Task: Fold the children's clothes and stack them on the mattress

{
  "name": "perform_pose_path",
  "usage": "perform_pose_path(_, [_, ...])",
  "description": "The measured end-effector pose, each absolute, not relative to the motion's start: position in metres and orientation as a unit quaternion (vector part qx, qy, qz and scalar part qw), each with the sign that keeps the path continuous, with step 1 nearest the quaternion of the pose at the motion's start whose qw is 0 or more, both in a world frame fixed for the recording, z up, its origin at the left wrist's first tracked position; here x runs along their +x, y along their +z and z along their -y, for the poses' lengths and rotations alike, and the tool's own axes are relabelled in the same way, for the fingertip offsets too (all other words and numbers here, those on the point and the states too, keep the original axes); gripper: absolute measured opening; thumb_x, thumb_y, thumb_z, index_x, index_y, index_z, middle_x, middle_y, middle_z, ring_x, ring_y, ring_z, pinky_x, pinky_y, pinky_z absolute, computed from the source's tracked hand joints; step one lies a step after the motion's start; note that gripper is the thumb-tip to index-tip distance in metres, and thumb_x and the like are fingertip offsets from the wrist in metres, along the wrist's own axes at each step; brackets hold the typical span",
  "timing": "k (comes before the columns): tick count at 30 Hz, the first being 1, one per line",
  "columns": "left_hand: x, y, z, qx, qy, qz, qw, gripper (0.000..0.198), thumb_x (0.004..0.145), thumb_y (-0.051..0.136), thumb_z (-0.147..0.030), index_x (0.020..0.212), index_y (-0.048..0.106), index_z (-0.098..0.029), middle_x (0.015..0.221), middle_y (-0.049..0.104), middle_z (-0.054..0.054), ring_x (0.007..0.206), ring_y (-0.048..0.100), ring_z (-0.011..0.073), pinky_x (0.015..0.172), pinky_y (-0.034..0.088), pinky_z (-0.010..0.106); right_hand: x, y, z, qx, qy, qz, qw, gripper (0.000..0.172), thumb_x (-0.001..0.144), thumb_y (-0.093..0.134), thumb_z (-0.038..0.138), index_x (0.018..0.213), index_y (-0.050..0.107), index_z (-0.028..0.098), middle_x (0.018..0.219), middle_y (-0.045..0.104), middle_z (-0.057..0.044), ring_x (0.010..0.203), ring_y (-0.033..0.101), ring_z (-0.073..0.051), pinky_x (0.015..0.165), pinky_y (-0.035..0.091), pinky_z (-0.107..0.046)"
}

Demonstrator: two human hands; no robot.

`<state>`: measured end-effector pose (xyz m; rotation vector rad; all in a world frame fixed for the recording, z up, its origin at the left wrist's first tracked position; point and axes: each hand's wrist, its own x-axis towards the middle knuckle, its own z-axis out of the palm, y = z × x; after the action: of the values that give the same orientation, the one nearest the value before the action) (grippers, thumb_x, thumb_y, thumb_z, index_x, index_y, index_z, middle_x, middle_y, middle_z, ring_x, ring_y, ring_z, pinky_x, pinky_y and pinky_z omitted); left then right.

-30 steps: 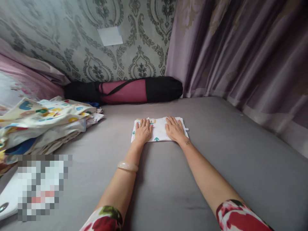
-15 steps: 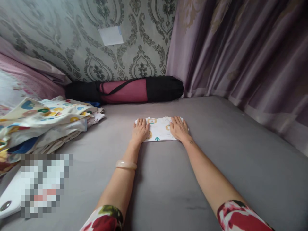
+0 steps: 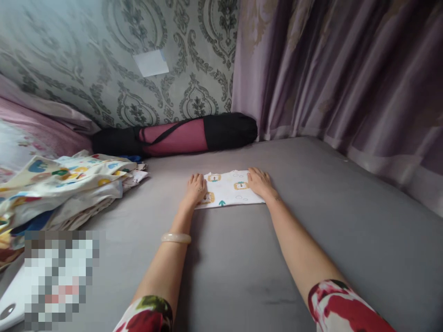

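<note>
A folded white cloth (image 3: 228,188) lies flat on the grey bed sheet (image 3: 235,258), printed with yellow lion faces, small green arrows and cloud outlines. At its left end is my left hand (image 3: 196,189), fingers bent and closed over the edge. My right hand (image 3: 260,183) holds the right end in the same way, its fingers curled at the upper corner. The fingertips are partly hidden. Both arms reach straight forward, and a pale bangle (image 3: 176,238) sits on the left forearm.
A heap of printed clothes (image 3: 69,184) lies at the left. Nearer stands a white object (image 3: 14,295), partly blurred out by pixels. A black and maroon long bag (image 3: 180,136) rests along the patterned wall (image 3: 152,97). Purple curtains (image 3: 304,69) hang at the right.
My hands have shifted outward from lying flat on the cloth to its two ends, and their fingers have bent. More of the print shows between them. The view has tilted slightly.
</note>
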<state>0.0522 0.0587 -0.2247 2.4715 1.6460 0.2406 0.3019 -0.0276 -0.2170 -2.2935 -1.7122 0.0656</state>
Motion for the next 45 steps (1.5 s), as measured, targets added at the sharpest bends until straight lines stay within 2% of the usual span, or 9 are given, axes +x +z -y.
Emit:
perform_pose_path(5, [0.048, -0.206, -0.088, 0.85, 0.019, -0.519, 0.091, 0.039, 0.092, 0.037, -0.018, 0.126, 0.057, -0.015, 0.135, 0.055, 0.015, 0.129, 0.048, 0.0246, 0.108, 0.035, 0.037, 0.307, -0.217, 0.026, -0.788, 0.008, 0.601, 0.135, 0.042, 0.099, 0.031, 0.024, 0.135, 0.051, 0.016, 0.129, 0.056, -0.015, 0.118, 0.05, -0.028, 0.098, 0.035, -0.039])
perform_pose_path(14, [0.047, -0.178, -0.115, 0.842, -0.006, -0.52, 0.143, 0.028, 0.073, 0.061, -0.022, 0.1, 0.069, -0.017, 0.097, 0.071, 0.01, 0.096, 0.065, 0.0264, 0.083, 0.049, 0.032, 0.311, -0.211, 0.023, -0.794, 0.026, 0.581, 0.178, 0.035, 0.091, 0.046, 0.025, 0.122, 0.06, 0.016, 0.121, 0.055, -0.016, 0.115, 0.048, -0.03, 0.094, 0.04, -0.039])
perform_pose_path(20, [0.039, -0.181, -0.103, 0.837, 0.076, -0.506, 0.192, 0.022, 0.07, 0.059, -0.025, 0.089, 0.065, -0.015, 0.077, 0.067, 0.005, 0.073, 0.063, 0.0194, 0.065, 0.048, 0.027, 0.317, -0.201, 0.023, -0.773, 0.079, 0.584, 0.236, 0.027, 0.087, 0.053, 0.02, 0.111, 0.063, 0.017, 0.117, 0.059, -0.013, 0.113, 0.052, -0.025, 0.094, 0.041, -0.032])
perform_pose_path(23, [0.031, -0.179, -0.093, 0.831, 0.125, -0.499, 0.212, 0.023, 0.072, 0.055, -0.029, 0.087, 0.062, -0.014, 0.072, 0.062, 0.001, 0.066, 0.058, 0.0154, 0.058, 0.044, 0.024, 0.323, -0.188, 0.025, -0.754, 0.145, 0.58, 0.273, 0.025, 0.083, 0.056, 0.018, 0.106, 0.064, 0.017, 0.107, 0.065, -0.01, 0.099, 0.06, -0.021, 0.084, 0.045, -0.029])
perform_pose_path(28, [0.016, -0.151, -0.075, 0.81, 0.264, -0.446, 0.273, 0.022, 0.067, 0.06, -0.035, 0.077, 0.057, -0.016, 0.065, 0.052, -0.004, 0.061, 0.049, 0.0123, 0.054, 0.037, 0.023, 0.329, -0.154, 0.038, -0.698, 0.167, 0.579, 0.387, 0.02, 0.074, 0.059, 0.019, 0.093, 0.067, 0.016, 0.083, 0.067, -0.003, 0.077, 0.06, -0.016, 0.068, 0.045, -0.024])
perform_pose_path(34, [-0.002, -0.11, -0.046, 0.802, 0.368, -0.382, 0.276, 0.024, 0.071, 0.062, -0.037, 0.081, 0.057, -0.016, 0.071, 0.056, -0.003, 0.065, 0.049, 0.012, 0.06, 0.04, 0.023, 0.32, -0.121, 0.061, -0.613, 0.145, 0.597, 0.497, 0.023, 0.069, 0.061, 0.029, 0.088, 0.065, 0.016, 0.081, 0.066, -0.002, 0.07, 0.056, -0.015, 0.065, 0.043, -0.026])
perform_pose_path(39, [-0.028, -0.114, -0.013, 0.832, 0.351, -0.364, 0.23, 0.028, 0.078, 0.059, -0.035, 0.099, 0.061, -0.016, 0.093, 0.066, 0.005, 0.083, 0.058, 0.0171, 0.076, 0.046, 0.029, 0.313, -0.117, 0.088, -0.605, 0.159, 0.658, 0.419, 0.021, 0.069, 0.062, 0.032, 0.085, 0.064, 0.018, 0.078, 0.066, -0.001, 0.067, 0.055, -0.015, 0.062, 0.041, -0.026])
perform_pose_path(42, [-0.046, -0.129, 0.017, 0.866, 0.271, -0.358, 0.218, 0.032, 0.083, 0.054, -0.034, 0.109, 0.061, -0.017, 0.1, 0.067, 0.007, 0.087, 0.06, 0.0184, 0.079, 0.048, 0.029, 0.31, -0.126, 0.115, -0.595, 0.161, 0.713, 0.334, 0.018, 0.073, 0.06, 0.027, 0.088, 0.065, 0.019, 0.082, 0.068, -0.001, 0.074, 0.059, -0.016, 0.069, 0.043, -0.026])
perform_pose_path(45, [-0.059, -0.145, 0.047, 0.901, 0.184, -0.347, 0.182, 0.028, 0.088, 0.048, -0.028, 0.109, 0.064, -0.019, 0.101, 0.066, 0.008, 0.088, 0.061, 0.0191, 0.083, 0.048, 0.03, 0.304, -0.144, 0.146, -0.583, 0.166, 0.755, 0.248, 0.022, 0.079, 0.056, 0.021, 0.098, 0.066, 0.02, 0.094, 0.07, -0.002, 0.084, 0.063, -0.018, 0.078, 0.045, -0.028])
